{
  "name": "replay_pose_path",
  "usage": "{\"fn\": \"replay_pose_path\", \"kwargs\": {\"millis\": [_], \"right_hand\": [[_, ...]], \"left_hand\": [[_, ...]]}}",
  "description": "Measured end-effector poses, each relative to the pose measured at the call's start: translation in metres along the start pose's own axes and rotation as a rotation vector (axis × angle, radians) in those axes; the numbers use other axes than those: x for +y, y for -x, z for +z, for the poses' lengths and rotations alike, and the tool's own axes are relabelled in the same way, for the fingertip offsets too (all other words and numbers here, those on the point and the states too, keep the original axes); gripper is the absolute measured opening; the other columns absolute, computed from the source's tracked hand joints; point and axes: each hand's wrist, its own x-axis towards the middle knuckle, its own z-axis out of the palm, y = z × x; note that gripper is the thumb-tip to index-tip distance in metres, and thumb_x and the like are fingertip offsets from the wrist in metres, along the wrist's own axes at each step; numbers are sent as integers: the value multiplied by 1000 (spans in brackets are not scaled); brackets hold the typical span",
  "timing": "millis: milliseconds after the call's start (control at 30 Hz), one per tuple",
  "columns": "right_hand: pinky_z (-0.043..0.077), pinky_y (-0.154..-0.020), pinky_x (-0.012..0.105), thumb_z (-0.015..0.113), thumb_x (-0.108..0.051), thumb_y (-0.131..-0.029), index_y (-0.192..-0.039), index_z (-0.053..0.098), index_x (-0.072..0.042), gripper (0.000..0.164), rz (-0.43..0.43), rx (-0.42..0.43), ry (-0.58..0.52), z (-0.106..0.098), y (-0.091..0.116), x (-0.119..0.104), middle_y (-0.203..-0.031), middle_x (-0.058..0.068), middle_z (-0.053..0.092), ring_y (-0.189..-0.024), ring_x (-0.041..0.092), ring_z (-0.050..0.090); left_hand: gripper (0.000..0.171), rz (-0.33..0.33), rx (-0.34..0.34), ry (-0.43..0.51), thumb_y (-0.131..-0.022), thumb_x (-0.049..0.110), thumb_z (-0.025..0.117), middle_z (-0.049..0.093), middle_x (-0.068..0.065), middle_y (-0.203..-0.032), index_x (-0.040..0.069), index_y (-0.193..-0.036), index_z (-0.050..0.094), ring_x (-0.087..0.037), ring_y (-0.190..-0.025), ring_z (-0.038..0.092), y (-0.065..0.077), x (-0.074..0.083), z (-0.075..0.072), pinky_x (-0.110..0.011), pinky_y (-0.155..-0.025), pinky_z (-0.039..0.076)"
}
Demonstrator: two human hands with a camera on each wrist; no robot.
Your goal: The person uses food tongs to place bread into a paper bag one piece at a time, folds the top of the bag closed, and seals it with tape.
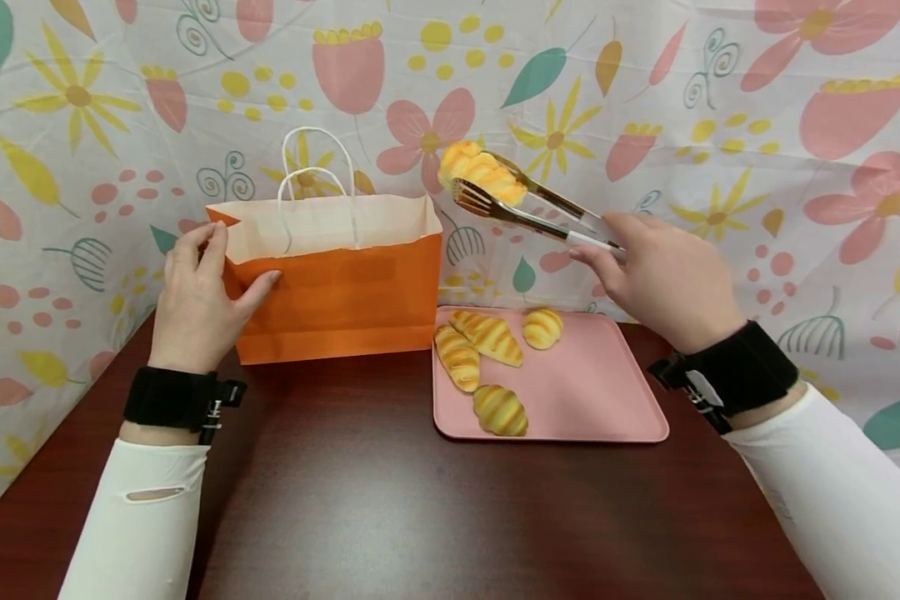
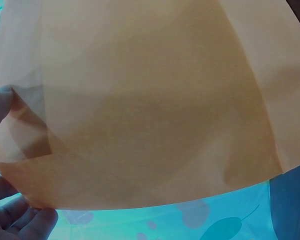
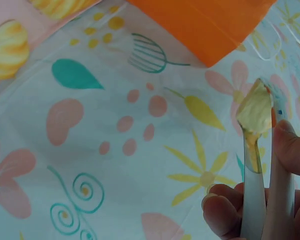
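With thumb in front and fingers behind, my left hand (image 1: 195, 308) grips the upper left edge of an orange paper bag (image 1: 337, 304). The bag stands upright with its top open and white handles raised; its pale inside fills much of the left wrist view. In my right hand (image 1: 667, 279) is a pair of metal tongs (image 1: 528, 218) with white handles (image 3: 254, 205). Between the tong tips sits a yellow twisted bread roll (image 1: 474, 167), held in the air just right of the bag's rim. Below it, a pink tray (image 1: 585, 392) carries several bread pieces.
On the tray's left part lie two long loaves (image 1: 487, 335), a small round roll (image 1: 542, 328) and an oval roll (image 1: 501, 410). A dark wooden table (image 1: 390, 508) extends toward me. Behind everything hangs a flower-patterned cloth (image 1: 630, 50).
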Motion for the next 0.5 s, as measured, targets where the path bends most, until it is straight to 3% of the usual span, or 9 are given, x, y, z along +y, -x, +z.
{"fn": "replay_pose_path", "kwargs": {"millis": [133,333,500], "right_hand": [[48,-58,53,72,-46,-110,-120,71,-9,38,-23,-48,-24,4,-13,-8,-87,11,68,-69,31,61],[48,-60,52,68,-47,-111,-108,64,-12,36,-80,-84,-35,8,-30,-19,-83,6,64,-71,27,59],[55,-67,59,66,-48,-112,-116,65,-10,38,-99,-121,-29,12,-43,-26,-98,8,71,-79,30,65]], "left_hand": [[86,7,6,-1,-99,29,89,43,-32,-162,-10,-163,46,-55,-146,42,0,-1,0,-69,-121,42],[87,-6,-3,-6,-99,28,89,43,-31,-163,-8,-164,45,-55,-147,42,0,0,0,-70,-122,41],[87,-8,-6,-6,-99,29,88,42,-31,-163,-8,-165,44,-55,-148,41,-1,1,-1,-70,-123,40]]}}
